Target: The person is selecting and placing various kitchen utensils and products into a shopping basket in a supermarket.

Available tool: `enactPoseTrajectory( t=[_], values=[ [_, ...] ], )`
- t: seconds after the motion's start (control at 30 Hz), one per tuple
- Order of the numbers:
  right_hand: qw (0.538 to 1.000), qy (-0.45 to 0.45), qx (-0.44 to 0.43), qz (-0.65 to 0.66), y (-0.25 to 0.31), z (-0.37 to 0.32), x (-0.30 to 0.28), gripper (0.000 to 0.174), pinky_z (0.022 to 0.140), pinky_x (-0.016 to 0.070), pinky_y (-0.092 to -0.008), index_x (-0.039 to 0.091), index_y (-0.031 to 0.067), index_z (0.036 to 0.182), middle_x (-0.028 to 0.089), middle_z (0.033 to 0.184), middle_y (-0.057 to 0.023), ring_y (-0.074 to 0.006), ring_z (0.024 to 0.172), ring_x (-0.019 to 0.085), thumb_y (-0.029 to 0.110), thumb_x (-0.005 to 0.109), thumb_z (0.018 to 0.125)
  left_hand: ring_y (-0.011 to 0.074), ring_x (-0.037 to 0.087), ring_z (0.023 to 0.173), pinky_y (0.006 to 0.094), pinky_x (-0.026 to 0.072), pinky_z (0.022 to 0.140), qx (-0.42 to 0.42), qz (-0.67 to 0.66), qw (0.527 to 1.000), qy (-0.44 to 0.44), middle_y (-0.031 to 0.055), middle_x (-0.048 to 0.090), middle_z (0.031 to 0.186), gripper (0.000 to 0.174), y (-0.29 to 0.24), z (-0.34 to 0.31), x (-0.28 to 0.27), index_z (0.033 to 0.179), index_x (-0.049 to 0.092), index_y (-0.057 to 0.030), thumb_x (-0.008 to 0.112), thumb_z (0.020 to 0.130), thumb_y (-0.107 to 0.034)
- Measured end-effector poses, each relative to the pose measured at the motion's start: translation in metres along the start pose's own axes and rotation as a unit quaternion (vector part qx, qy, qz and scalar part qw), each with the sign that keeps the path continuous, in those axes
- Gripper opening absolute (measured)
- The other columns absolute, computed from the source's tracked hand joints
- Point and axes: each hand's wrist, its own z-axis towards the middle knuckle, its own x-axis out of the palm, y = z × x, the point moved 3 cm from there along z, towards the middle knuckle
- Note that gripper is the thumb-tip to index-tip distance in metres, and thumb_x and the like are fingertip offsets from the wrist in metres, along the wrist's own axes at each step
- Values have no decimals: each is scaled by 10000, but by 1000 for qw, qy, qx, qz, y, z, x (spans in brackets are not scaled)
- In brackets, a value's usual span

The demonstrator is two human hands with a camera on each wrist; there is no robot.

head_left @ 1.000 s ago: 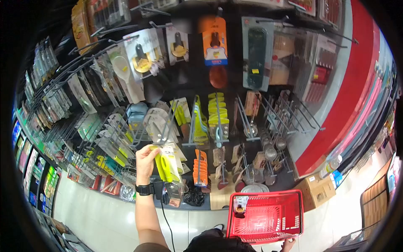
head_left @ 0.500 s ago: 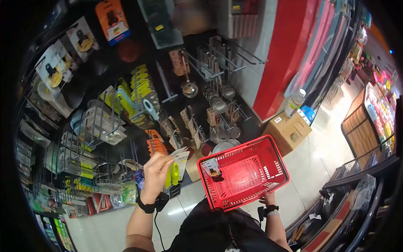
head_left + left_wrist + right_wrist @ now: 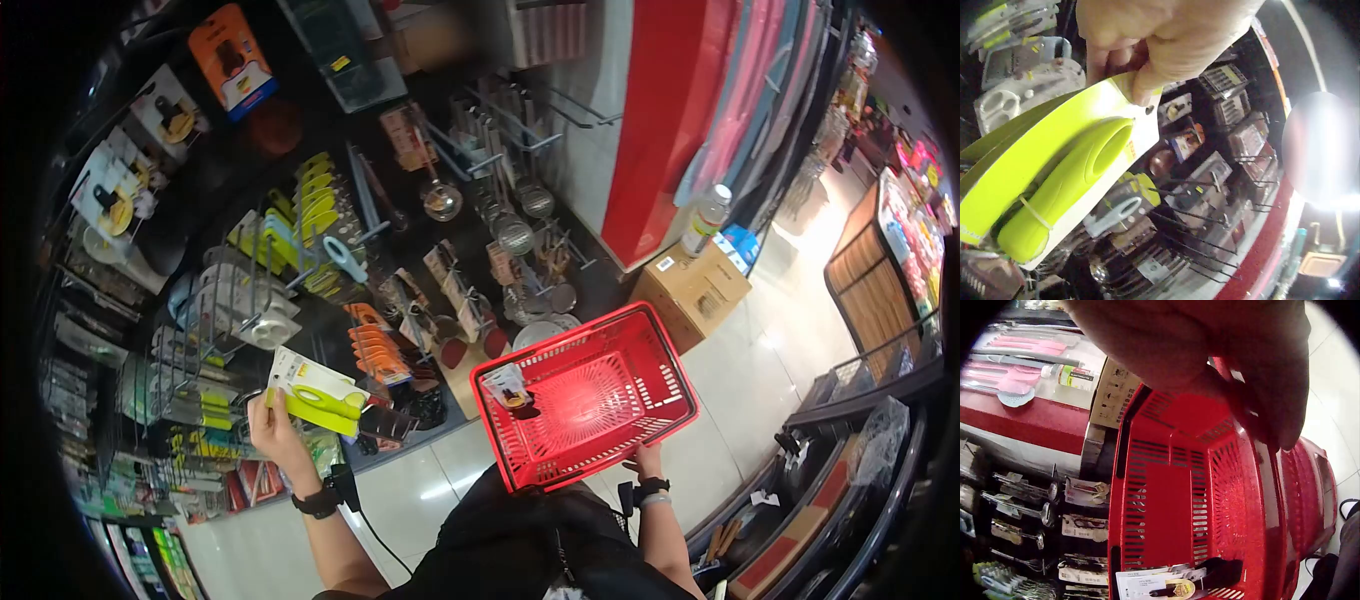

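Note:
My left hand (image 3: 278, 435) pinches the top edge of a white and lime-green card by thumb and fingers. Mounted on that card is a kitchen tool with a lime-green handle (image 3: 1075, 181); its dark head (image 3: 385, 422) points to the right in the head view. More cards lie behind the front one in the left wrist view. My right hand (image 3: 645, 462) grips the near rim of a red shopping basket (image 3: 590, 395), which tilts in front of my body. Inside the basket lies a carded item with a black and yellow part (image 3: 1172, 590).
Racks of hanging utensils fill the left and front, with orange-handled tools (image 3: 375, 345) and metal ladles (image 3: 440, 200) on hooks. A cardboard box (image 3: 690, 290) with a bottle (image 3: 705, 220) on it stands beyond the basket. Shelves of pans (image 3: 740, 530) are at right.
My left hand has carried the carded tool down off the rack area and then leftward, turning it flatter. The head view has swung right, and the basket now sits more centrally, still held by my right hand.

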Motion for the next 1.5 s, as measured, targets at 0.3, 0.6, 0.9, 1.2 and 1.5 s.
enactPoseTrajectory(
  t=[0.3, 0.6, 0.9, 1.2, 1.5],
  values=[
    [998, 66, 11, -15, 7, 0, 1, 409, 627, 553, -439, 259, 126, 1251, 539, 1116, -150, -292, 802, 636, 118, 401, 867, 93, 468, 721, 202, 354, 656, -44, -86, 995, 35, 41, 523, 813, 61, -10, 6, -44, 842, 594, 78, 573, 802, 38],
    [1000, 17, -18, -15, -1, 10, 4, 385, 664, 550, -507, 238, 118, 1260, 544, 1102, -185, -336, 816, 640, 136, 392, 908, 126, 540, 731, 226, 425, 641, -10, -150, 935, 323, 53, 577, 770, 107, -96, -56, 88, 841, 671, 27, 645, 737, 32],
    [999, -2, -10, 34, -4, 10, 0, 337, 629, 572, -495, 249, 86, 1202, 543, 1054, -208, -335, 791, 645, 46, 369, 891, 95, 527, 643, 206, 412, 606, -141, -259, 859, 418, 35, 559, 728, 120, -63, -202, 254, 891, 661, 24, 650, 789, -39],
    [996, 46, -5, 73, -9, -4, -4, 377, 578, 586, -450, 194, 103, 1208, 498, 1137, -207, -315, 794, 651, 55, 400, 896, 100, 543, 677, 242, 426, 634, -267, -220, 866, 362, 42, 584, 754, 111, 18, -263, 275, 843, 635, 62, 635, 790, -36],
    [998, 0, -16, 66, 7, -15, 3, 330, 568, 580, -440, 281, 93, 1201, 595, 971, -185, -300, 715, 657, 60, 387, 890, 266, 578, 754, 363, 392, 727, -17, 84, 921, 380, 135, 612, 756, 149, 61, -248, 261, 859, 673, -58, 668, 727, -126]
  ],
)
